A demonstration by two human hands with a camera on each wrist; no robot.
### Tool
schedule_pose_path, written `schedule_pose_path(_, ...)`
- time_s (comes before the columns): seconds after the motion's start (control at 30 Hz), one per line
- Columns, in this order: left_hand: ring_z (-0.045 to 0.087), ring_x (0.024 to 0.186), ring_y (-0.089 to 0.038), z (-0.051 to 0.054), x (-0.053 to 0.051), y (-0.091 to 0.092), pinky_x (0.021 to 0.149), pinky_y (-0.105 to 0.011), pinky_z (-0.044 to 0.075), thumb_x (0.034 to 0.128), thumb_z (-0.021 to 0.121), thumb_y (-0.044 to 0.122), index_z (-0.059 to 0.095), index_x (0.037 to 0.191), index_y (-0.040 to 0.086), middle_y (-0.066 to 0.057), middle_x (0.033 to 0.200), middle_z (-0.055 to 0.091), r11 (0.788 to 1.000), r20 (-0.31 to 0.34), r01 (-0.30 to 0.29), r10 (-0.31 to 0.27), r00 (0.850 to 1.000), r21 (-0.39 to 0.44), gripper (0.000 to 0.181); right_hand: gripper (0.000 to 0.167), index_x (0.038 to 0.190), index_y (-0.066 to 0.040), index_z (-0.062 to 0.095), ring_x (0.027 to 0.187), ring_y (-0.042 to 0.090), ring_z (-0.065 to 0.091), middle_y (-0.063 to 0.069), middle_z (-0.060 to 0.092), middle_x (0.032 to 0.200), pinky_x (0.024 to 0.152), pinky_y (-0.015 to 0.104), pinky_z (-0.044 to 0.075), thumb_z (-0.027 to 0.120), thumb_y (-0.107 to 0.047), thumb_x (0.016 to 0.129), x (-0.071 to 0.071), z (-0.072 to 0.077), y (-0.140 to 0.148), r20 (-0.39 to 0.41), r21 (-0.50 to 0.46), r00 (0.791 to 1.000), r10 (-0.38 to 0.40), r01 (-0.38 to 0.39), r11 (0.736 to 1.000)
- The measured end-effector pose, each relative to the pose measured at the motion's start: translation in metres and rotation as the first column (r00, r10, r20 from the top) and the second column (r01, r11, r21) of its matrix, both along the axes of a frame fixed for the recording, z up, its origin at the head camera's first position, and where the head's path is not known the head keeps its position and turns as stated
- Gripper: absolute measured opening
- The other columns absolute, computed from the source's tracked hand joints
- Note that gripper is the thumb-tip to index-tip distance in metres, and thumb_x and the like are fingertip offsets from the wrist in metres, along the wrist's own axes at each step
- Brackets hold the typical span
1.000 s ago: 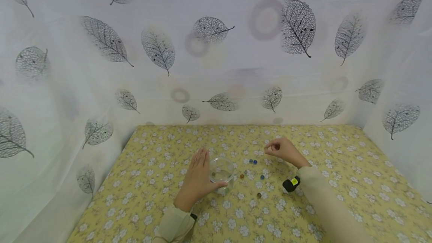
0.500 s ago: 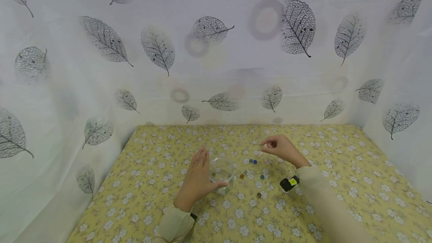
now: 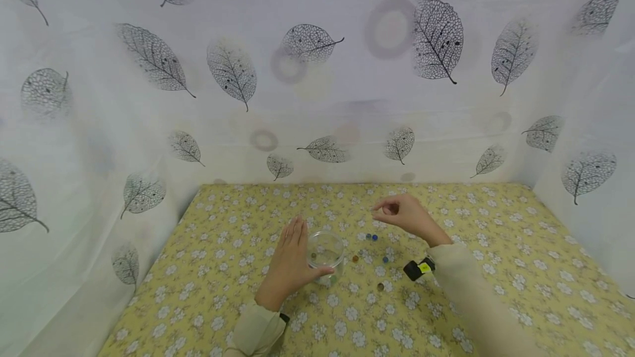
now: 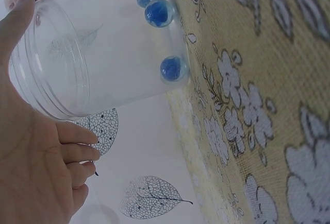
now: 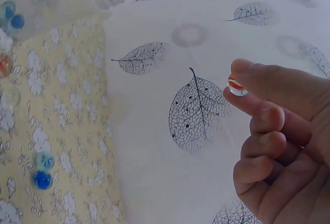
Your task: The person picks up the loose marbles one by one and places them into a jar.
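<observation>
A clear round jar [image 3: 339, 265] stands uncapped on the flowered cloth. My left hand [image 3: 289, 269] rests against its left side near the rim, fingers straight and thumb across the front. Blue marbles [image 4: 171, 68] lie at the jar's bottom in the left wrist view, with a greenish one partly cut off. Raised above the cloth to the right of the jar, my right hand [image 3: 408, 216] pinches a clear marble with red-orange stripes [image 5: 236, 86] between thumb and index finger. Its other fingers are curled in.
Loose marbles lie right of the jar: a blue one [image 3: 375, 237] touching a paler one [image 3: 369, 236], an orange one [image 3: 355, 259], another blue one [image 3: 385, 260] and a brown one [image 3: 380, 286]. Leaf-printed white sheeting [image 3: 327, 98] surrounds the yellow cloth [image 3: 223, 247].
My right hand has moved left and slightly away from me, toward the jar, still pinching the marble. The left hand, the jar and the loose marbles stay in place.
</observation>
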State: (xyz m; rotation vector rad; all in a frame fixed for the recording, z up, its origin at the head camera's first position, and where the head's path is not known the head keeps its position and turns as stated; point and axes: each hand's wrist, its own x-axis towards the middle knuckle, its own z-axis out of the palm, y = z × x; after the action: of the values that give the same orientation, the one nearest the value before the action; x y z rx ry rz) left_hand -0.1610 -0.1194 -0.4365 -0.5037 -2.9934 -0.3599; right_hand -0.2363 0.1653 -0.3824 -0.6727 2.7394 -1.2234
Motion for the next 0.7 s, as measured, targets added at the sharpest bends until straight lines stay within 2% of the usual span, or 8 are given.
schedule_pose_path(0.27, 0.012, 0.146, -0.033, 0.001, 0.002, 0.000, 0.120, -0.048, 0.014, 0.0731, 0.056, 0.074, 0.016, 0.148, -0.006, -0.020, 0.157, 0.008, 1.000, -0.013, -0.002, 0.002, 1.000, 0.013, 0.117, 0.024, 0.102, -0.002, 0.071, 0.051, 0.006, 0.034, -0.003, 0.046, 0.060, 0.057, 0.025, 0.044, 0.069, -0.019, 0.086, 0.003, 0.005, -0.012, 0.006, -0.049, 0.999, 0.032, -0.031, 0.998)
schedule_pose_path(0.7, 0.009, 0.147, -0.032, 0.000, 0.001, 0.001, 0.121, -0.048, 0.012, 0.0730, 0.058, 0.073, 0.014, 0.148, -0.006, -0.019, 0.157, 0.006, 0.999, 0.007, -0.004, 0.004, 1.000, 0.044, 0.117, 0.023, 0.103, -0.007, 0.072, 0.049, 0.006, 0.033, -0.004, 0.044, 0.058, 0.057, 0.025, 0.044, 0.069, -0.022, 0.086, 0.006, 0.008, -0.031, -0.003, -0.072, 0.997, 0.076, -0.076, 0.995)
